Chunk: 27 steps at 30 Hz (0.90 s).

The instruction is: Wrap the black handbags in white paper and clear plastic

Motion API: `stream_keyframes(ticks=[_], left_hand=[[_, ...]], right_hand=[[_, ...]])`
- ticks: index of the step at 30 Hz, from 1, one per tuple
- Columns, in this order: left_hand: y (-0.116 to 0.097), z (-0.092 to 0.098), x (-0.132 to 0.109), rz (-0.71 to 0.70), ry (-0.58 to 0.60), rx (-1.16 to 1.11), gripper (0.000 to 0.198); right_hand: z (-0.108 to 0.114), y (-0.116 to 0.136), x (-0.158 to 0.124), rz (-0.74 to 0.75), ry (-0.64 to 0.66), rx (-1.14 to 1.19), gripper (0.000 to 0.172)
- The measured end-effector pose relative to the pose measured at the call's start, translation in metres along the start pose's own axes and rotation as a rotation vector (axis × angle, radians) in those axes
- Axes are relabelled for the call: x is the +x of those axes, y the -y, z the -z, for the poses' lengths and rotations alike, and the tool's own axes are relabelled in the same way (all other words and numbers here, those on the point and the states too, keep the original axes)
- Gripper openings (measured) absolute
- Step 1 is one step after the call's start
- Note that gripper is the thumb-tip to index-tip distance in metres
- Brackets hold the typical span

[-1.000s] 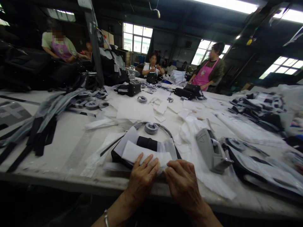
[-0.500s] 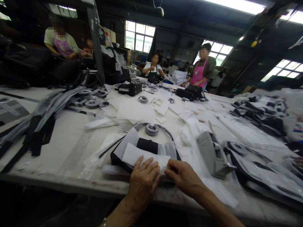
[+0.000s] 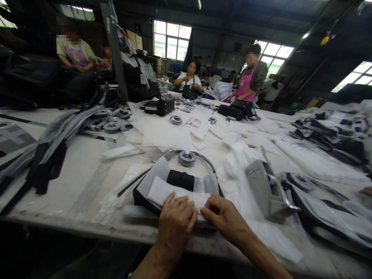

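Note:
A black bag [image 3: 139, 198] lies in front of me at the table's near edge, partly wrapped in white foam sheet [image 3: 162, 188]. My left hand [image 3: 178, 217] rests on the foam with its fingers laid out, pressing on the near side of the bag. Just right of it, my right hand [image 3: 222, 215] has thumb and fingertips pinched together at the foam's edge; whatever they grip is hidden. A strap runs from the bag to a wrapped coil [image 3: 186, 158] behind it. Right of the bag stands a grey tape dispenser [image 3: 269, 193].
Wrapped straps [image 3: 55, 151] lie along the left. Loose white sheets [image 3: 167, 133] and several strap coils spread across the table. Another wrapped bag [image 3: 325, 217] is at the right, near another person's hand [image 3: 366, 191]. Co-workers sit or stand beyond the table.
My right hand has shifted slightly left, closer to my left hand. The translucent bit seen at its fingertips before no longer shows. The camera view has moved slightly.

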State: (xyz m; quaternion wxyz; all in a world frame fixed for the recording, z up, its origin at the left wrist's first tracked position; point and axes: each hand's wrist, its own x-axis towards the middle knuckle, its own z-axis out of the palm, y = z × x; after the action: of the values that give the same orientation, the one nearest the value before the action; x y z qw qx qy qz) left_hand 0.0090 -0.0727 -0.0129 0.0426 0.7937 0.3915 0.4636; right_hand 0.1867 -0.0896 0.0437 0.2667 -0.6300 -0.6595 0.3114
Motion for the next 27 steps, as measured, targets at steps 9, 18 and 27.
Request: stream_keyframes(ticks=[9, 18, 27], left_hand=[[0.0, 0.012, 0.004, -0.038, 0.084, 0.003, 0.016], [0.008, 0.043, 0.006, -0.342, 0.459, 0.022, 0.032], [0.004, 0.043, 0.005, -0.337, 0.504, 0.122, 0.05]], right_hand=[[-0.005, -0.01, 0.015, -0.191, 0.108, 0.132, 0.014], [-0.003, -0.019, 0.023, -0.15, 0.172, 0.183, 0.017], [0.07, -0.017, -0.01, -0.156, -0.305, 0.264, 0.023]])
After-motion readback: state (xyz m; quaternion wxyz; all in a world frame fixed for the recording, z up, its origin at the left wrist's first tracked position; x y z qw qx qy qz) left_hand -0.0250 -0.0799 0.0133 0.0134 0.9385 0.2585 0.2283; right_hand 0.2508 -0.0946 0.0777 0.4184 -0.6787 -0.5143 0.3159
